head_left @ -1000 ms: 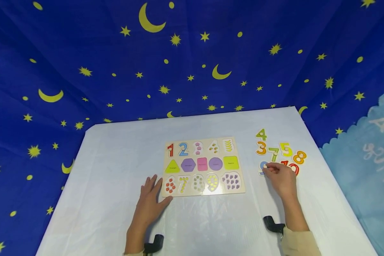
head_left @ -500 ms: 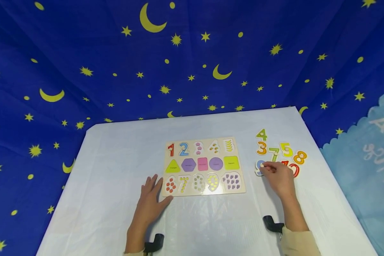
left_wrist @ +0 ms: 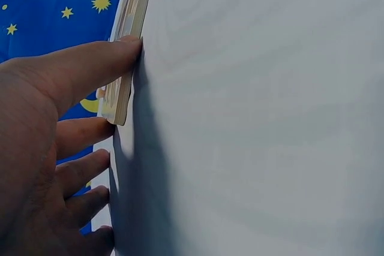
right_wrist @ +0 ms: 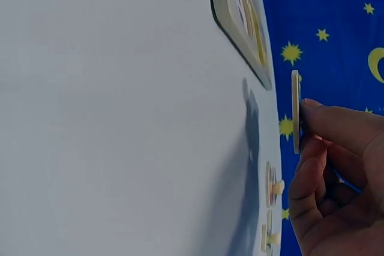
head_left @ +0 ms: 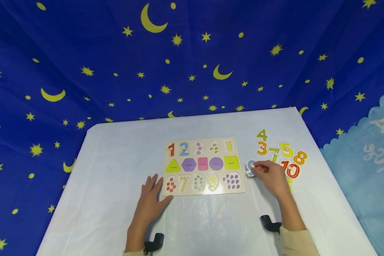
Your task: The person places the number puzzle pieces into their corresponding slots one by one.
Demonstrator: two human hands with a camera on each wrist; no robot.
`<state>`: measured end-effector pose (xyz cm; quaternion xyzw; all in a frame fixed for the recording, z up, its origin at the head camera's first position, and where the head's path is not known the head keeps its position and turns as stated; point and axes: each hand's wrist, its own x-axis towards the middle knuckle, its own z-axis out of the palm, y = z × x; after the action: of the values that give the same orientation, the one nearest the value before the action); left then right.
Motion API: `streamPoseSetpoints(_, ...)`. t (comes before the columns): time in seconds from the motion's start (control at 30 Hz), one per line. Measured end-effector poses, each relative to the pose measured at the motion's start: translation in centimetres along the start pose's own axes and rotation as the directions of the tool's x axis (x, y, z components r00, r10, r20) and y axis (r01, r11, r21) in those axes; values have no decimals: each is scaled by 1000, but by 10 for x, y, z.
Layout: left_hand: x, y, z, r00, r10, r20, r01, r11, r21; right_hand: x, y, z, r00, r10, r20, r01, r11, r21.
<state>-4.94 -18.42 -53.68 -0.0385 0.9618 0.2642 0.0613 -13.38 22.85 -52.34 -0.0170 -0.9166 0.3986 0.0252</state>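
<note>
A wooden puzzle board (head_left: 203, 167) lies flat on the white table (head_left: 115, 177); the 1 and 2 pieces sit in its top row, coloured shapes fill the middle row, and other number slots stand vacant. My right hand (head_left: 270, 176) pinches a blue number 9 piece (head_left: 250, 167) by its peg, lifted off the table just right of the board. The right wrist view shows that blue 9 piece (right_wrist: 295, 112) edge-on, clear of the surface. My left hand (head_left: 152, 201) lies flat with fingers spread, its thumb (left_wrist: 90, 67) against the board's near left corner (left_wrist: 123, 97).
Loose number pieces lie right of the board: a green 4 (head_left: 261, 134), orange 3 (head_left: 261, 148), green 7 (head_left: 274, 153), yellow 5 (head_left: 286, 149), orange 8 (head_left: 299, 157) and red 10 (head_left: 290, 170). Blue star-printed cloth (head_left: 192, 53) hangs behind the table.
My right hand has lifted the blue 9 from the pile and carried it left toward the board, uncovering the red 10. The left hand has stayed put.
</note>
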Motion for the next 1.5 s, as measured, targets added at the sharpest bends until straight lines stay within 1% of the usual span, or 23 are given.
streamPoseSetpoints(0.23,0,-2,1,1000,8,-10,-8,1000,-2,0,-5,6,997,-75,4,75,997,3)
streamPoseSetpoints(0.47,1,-3,1,1000,18,-19,-18,1000,-1,0,-14,13,991,-122,51,121,992,28)
streamPoseSetpoints(0.7,2,-3,3,1000,9,-6,-9,1000,9,1,-22,20,987,-137,84,135,990,29)
streamPoseSetpoints(0.97,1,-2,3,998,32,-48,-32,1000,2,-2,-33,32,979,-174,107,169,984,57)
streamPoseSetpoints(1.17,1,-2,4,999,23,-43,-22,1000,9,-5,-39,42,976,-177,127,171,984,55)
streamPoseSetpoints(1.37,0,-3,3,998,29,-50,-29,1000,3,-7,-46,50,969,-199,143,193,980,54)
streamPoseSetpoints(1.5,0,-1,3,998,27,-49,-27,1000,-3,-8,-50,53,969,-187,163,182,982,48)
